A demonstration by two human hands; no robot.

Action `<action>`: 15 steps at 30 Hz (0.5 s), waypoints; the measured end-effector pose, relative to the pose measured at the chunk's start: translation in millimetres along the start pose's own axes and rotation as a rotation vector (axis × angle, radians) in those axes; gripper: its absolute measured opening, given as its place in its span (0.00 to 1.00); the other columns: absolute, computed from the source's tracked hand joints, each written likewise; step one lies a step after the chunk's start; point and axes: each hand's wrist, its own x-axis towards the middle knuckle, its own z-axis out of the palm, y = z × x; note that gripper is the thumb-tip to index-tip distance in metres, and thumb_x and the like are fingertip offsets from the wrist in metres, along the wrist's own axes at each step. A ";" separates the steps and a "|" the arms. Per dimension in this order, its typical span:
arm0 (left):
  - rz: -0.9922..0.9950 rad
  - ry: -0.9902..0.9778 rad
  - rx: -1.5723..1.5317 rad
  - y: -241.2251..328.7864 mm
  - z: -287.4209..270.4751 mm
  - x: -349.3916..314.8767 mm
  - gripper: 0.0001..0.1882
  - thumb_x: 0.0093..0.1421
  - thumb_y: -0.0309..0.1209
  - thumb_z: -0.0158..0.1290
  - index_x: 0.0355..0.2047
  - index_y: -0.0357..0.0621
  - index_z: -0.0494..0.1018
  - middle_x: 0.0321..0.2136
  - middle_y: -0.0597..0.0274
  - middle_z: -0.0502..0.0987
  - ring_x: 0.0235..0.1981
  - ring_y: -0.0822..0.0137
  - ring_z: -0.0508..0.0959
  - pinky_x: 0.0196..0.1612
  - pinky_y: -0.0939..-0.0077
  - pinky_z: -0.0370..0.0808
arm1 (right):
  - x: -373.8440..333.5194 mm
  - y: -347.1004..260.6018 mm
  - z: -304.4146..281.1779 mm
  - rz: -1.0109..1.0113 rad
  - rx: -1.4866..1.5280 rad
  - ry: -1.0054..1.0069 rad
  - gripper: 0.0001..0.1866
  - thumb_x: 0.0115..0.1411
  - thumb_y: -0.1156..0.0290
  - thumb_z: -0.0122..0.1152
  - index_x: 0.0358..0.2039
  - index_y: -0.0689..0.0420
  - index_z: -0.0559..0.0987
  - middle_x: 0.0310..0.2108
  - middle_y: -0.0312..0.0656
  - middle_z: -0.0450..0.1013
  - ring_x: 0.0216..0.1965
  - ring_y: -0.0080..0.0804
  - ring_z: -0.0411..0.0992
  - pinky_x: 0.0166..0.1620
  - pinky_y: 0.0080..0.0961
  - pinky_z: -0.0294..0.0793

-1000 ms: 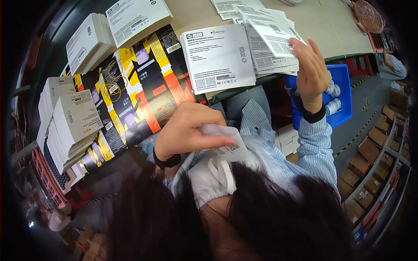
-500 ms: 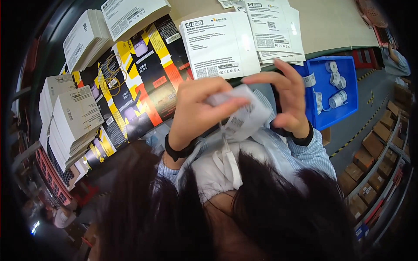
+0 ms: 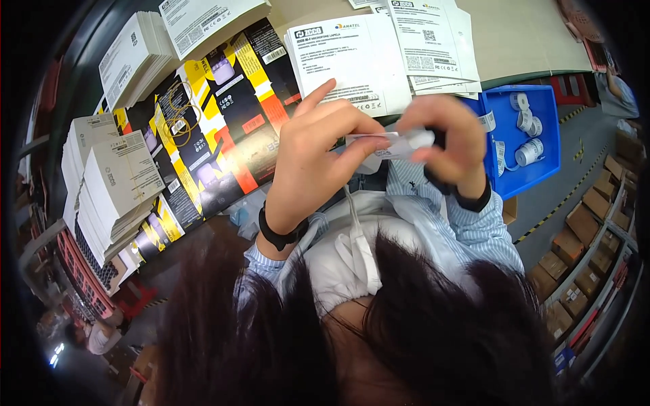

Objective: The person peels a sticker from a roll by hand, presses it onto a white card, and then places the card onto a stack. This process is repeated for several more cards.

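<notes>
My left hand (image 3: 325, 145) pinches a strip of white printed labels (image 3: 372, 150) between thumb and forefinger, with its index side raised toward the stacked sheets. Blurred by motion, my right hand (image 3: 450, 139) curls its thumb and fingers about the rolled right end of the same label strip. Just beyond both hands lies a stack of white printed sheets (image 3: 345, 61), and a second sheet stack (image 3: 433, 47) spreads out to its right. Parts of the strip are hidden behind my fingers.
To the right stands a blue bin (image 3: 525, 179) with several label rolls (image 3: 530, 153) inside. Black and yellow printed packaging sheets (image 3: 223, 142) cover the left of the table, with yellow rubber bands (image 3: 177, 128) on them. Card stacks (image 3: 122, 183) stand farther left. Cartons (image 3: 572, 243) fill shelves at right.
My right hand has moved from open fingers beside the label strip to closing on its right end. The strip has turned flatter and narrower to view. My left hand shifted slightly and keeps its pinch.
</notes>
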 end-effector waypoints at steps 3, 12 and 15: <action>-0.022 0.061 -0.047 -3.8 3.7 -1.5 0.04 0.44 0.20 0.57 0.21 0.38 0.72 0.17 0.64 0.72 0.20 0.72 0.71 0.55 0.60 0.63 | 11.7 27.0 -33.3 0.087 -0.473 0.135 0.42 0.47 0.52 0.62 0.57 0.61 0.58 0.55 0.47 0.62 0.59 0.38 0.55 0.59 0.39 0.51; -0.187 0.158 -0.320 -23.9 16.8 5.4 0.05 0.48 0.23 0.56 0.20 0.36 0.71 0.14 0.63 0.70 0.13 0.73 0.66 0.59 0.60 0.58 | -14.2 41.7 -32.6 0.319 -0.838 -0.082 0.43 0.43 0.54 0.65 0.59 0.51 0.58 0.56 0.44 0.60 0.60 0.35 0.54 0.63 0.43 0.39; -0.194 0.087 -0.220 -28.6 17.1 5.5 0.06 0.49 0.24 0.56 0.20 0.35 0.70 0.13 0.63 0.69 0.12 0.73 0.62 0.59 0.63 0.59 | -21.4 40.0 -32.5 0.321 -0.862 -0.119 0.39 0.45 0.63 0.65 0.58 0.52 0.60 0.55 0.41 0.62 0.58 0.34 0.57 0.63 0.43 0.40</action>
